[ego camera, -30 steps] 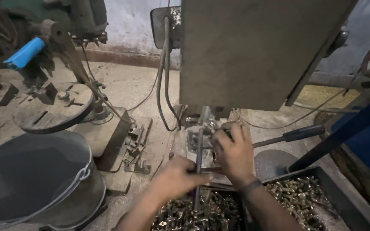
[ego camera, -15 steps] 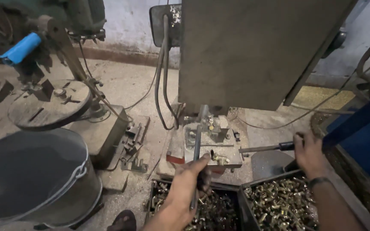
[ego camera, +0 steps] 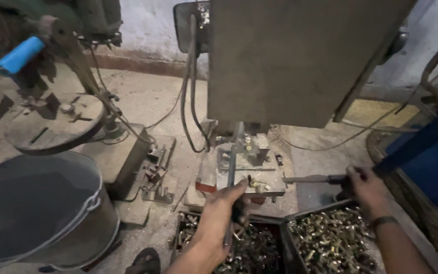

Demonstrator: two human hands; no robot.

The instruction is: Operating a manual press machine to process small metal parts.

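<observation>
My left hand point(ego camera: 220, 213) grips a thin upright metal lever point(ego camera: 231, 167) in front of the drill machine's small work table point(ego camera: 239, 170). A small brass part point(ego camera: 256, 183) sits on that table just beyond my fingers. My right hand point(ego camera: 365, 187) is closed around the black grip of a horizontal feed handle point(ego camera: 310, 178) at the right of the machine. The large grey machine head point(ego camera: 295, 56) fills the top middle and hides the spindle.
Two dark trays of several brass fittings lie below my hands, one at the left point(ego camera: 257, 248) and one at the right point(ego camera: 330, 241). A big grey metal bucket point(ego camera: 36, 208) stands at left, below a second drill press with a round table point(ego camera: 57, 124). A blue frame point(ego camera: 427, 152) stands at right.
My right hand left the work table and moved right onto the feed handle. My left hand stayed on the upright lever.
</observation>
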